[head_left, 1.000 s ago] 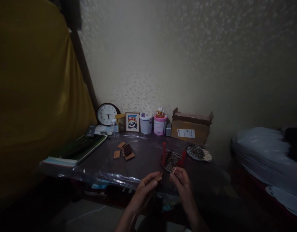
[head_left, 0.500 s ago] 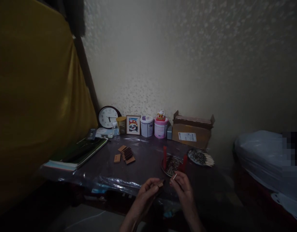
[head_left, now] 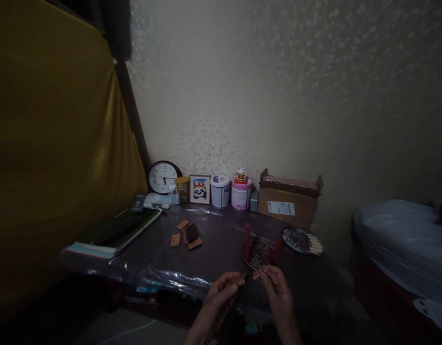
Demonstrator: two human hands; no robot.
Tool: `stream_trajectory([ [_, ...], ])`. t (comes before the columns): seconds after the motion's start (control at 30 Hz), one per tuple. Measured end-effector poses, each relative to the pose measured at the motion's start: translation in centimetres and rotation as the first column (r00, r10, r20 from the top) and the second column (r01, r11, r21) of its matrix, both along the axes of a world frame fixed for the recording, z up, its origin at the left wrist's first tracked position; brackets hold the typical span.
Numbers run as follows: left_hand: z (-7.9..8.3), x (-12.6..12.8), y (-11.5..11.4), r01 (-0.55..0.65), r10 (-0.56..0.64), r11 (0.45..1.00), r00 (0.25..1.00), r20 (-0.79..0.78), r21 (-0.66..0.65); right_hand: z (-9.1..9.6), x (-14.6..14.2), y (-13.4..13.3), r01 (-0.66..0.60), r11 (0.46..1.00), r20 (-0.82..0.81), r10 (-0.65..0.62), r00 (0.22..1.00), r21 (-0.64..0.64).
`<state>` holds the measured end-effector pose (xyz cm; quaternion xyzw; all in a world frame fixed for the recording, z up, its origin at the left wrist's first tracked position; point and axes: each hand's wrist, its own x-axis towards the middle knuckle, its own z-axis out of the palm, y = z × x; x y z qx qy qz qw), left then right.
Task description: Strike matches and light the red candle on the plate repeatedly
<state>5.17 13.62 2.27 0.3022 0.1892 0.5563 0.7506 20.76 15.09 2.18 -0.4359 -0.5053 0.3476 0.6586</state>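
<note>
At the near edge of the bench, before the round plate, your left hand pinches the small brown piece and your right hand the thin pale stick, so best hold the piece braced and the stick's end unobstructed.

Room in a home, dim, as I face it: patterned wall; hanging yellow cloth; before me, a plastic-covered table with round clock, framed panda picture and small figurine.
</note>
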Motion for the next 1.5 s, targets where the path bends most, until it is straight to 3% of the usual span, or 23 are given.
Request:
stream_trajectory([
  [0.37, -0.3, 0.2, 0.2, 0.003, -0.002, 0.999, 1.000, 0.031, -0.046, -0.2, -0.1, -0.4, 0.036, 0.999, 0.156, -0.037, 0.987, 0.008],
  [0.7, -0.4, 0.3, 0.1, -0.011, 0.012, 1.000, 0.999, 0.035, -0.024, -0.7, -0.3, -0.1, 0.030, 0.997, 0.164, -0.041, 0.986, 0.064],
  [1.5, -1.1, 0.3, 0.4, -0.039, 0.039, 0.999, 0.999, 0.003, -0.023, -0.9, -0.1, -0.1, 0.037, 0.999, 0.195, -0.042, 0.980, 0.026],
])
